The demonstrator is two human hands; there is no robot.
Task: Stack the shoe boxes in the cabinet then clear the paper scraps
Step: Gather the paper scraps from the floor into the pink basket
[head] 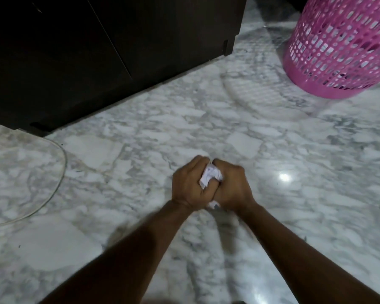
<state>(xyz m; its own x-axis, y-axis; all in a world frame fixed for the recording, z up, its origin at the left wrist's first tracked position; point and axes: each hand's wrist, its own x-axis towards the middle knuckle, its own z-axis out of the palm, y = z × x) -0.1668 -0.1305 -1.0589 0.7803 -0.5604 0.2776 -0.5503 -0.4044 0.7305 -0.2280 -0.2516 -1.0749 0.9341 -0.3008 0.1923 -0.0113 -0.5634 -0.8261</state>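
Note:
White crumpled paper scraps (210,175) are bunched between both of my hands, low over the marble floor in the middle of the view. My left hand (189,185) grips the wad from the left with curled fingers. My right hand (234,186) grips it from the right, its fingers wrapped over the top. A little paper also pokes out below the wrists. The dark cabinet (86,58) stands at the upper left with its doors closed. No shoe boxes are in sight.
A pink perforated plastic basket (342,47) stands on the floor at the upper right. A thin white cable (53,194) curves over the marble floor (294,216) at the left, running toward the cabinet's corner.

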